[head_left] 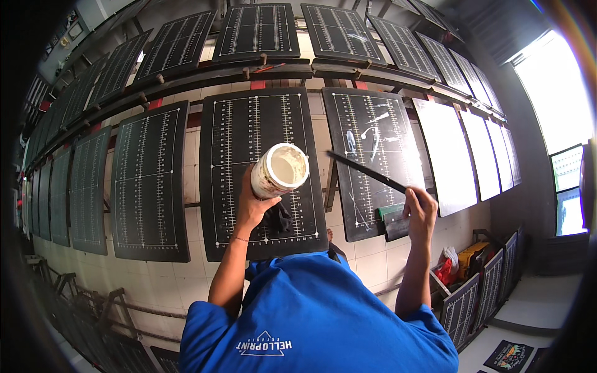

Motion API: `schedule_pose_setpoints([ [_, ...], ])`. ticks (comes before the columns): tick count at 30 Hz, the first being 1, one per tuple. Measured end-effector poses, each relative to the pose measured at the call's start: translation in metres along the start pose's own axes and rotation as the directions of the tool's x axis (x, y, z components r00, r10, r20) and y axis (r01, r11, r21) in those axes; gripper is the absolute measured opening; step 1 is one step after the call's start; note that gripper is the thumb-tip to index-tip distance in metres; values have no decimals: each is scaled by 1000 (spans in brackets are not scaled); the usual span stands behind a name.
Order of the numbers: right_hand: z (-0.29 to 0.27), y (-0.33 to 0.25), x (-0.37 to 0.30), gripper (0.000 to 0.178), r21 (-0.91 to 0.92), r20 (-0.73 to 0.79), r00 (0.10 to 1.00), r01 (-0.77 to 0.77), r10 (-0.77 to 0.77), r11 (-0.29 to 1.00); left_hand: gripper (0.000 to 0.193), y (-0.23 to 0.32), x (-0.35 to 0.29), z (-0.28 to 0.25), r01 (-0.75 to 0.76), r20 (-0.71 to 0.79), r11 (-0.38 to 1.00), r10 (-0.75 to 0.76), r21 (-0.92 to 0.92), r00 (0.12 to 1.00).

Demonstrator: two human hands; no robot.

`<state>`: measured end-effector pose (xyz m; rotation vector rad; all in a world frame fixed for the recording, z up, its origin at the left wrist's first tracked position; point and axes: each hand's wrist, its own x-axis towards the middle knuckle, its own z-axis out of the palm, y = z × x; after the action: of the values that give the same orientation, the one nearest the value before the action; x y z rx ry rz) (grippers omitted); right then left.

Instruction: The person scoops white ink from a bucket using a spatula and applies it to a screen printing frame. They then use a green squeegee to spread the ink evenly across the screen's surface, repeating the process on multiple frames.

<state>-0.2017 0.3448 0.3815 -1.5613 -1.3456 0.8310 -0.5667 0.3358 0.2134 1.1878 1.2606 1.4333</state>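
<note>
My left hand (pixel 250 204) is wrapped round a white jar (pixel 263 179), tilted so that its open mouth shows pale, creamy stuff inside and smears on the rim. Below the jar, a crumpled black cloth (pixel 278 219) lies on a black board (pixel 217 133) printed with white measuring scales. In my right hand (pixel 421 208) is a long, flat dark stick (pixel 368 171), its far end pointing left toward the jar, apart from it. Beneath that hand, a squeegee (pixel 395 222) with a green strip rests at the near edge of a second board (pixel 360 211), which carries white streaks.
Rows of similar boards (pixel 152 180) stretch to both sides and along a far rail (pixel 286 67). Shiny boards (pixel 445 158) stand at the right, near a bright window (pixel 556 93). Lower right, several boards (pixel 461 308) lean beside a yellow case (pixel 474 258) and a red bag (pixel 444 272).
</note>
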Motion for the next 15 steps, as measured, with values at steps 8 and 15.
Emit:
schedule_pose_setpoints([
  [8, 87, -77, 16, 16, -296, 437, 863, 405, -254, 865, 103, 32, -9, 7, 3, 40, 968, -13, 252, 999],
  [15, 92, -19, 32, 21, -131, 374, 924, -31, 79, 991, 101, 27, -23, 1, -59, -9, 957, 64, 283, 998],
])
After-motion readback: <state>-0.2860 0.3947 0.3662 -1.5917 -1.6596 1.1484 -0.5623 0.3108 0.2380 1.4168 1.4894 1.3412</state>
